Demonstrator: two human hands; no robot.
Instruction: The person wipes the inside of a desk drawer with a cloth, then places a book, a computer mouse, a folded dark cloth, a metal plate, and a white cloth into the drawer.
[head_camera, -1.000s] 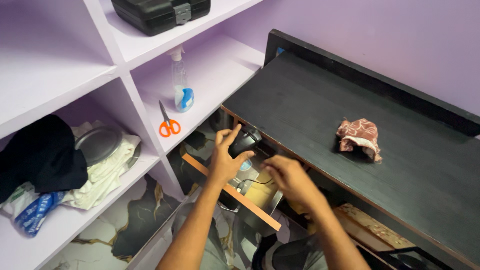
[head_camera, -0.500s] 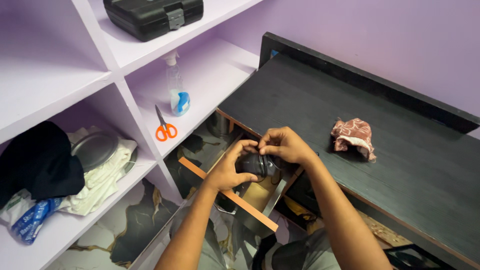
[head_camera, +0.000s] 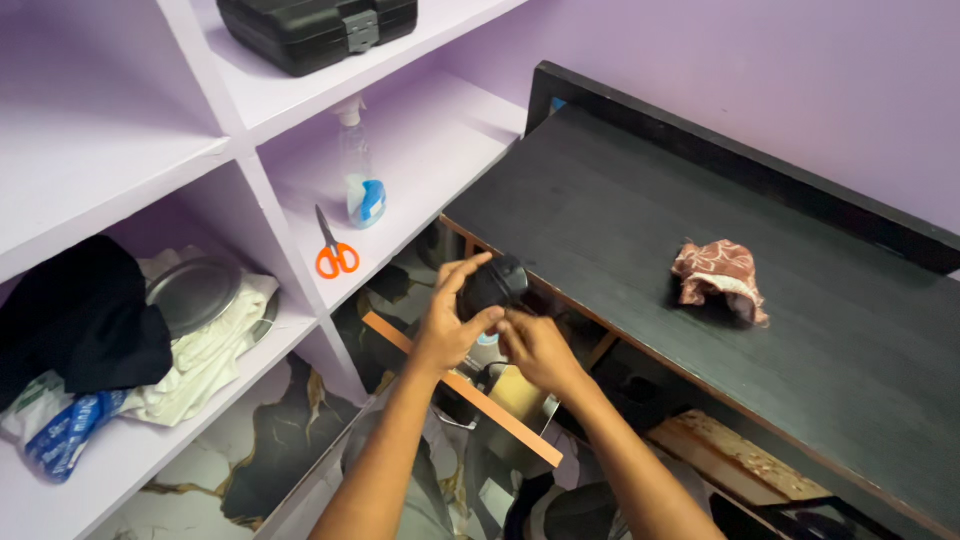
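Note:
My left hand (head_camera: 447, 322) grips a small round black object (head_camera: 493, 283), held up just in front of the edge of the black desk (head_camera: 640, 240). My right hand (head_camera: 538, 348) sits right below and beside it, fingertips near the object's underside and my left fingers; whether it pinches anything I cannot tell. Both hands hover over an open drawer (head_camera: 505, 400) with an orange front edge and a few small items inside.
A crumpled red-and-white cloth (head_camera: 718, 277) lies on the desk. Lilac shelves on the left hold orange-handled scissors (head_camera: 335, 250), a spray bottle (head_camera: 361, 175), a black case (head_camera: 318, 28), a metal plate (head_camera: 195, 292) on white cloth, and dark clothing (head_camera: 85, 315).
My right hand dropped from on top of the black object to below it. My left hand lifted the object a little higher, toward the desk edge.

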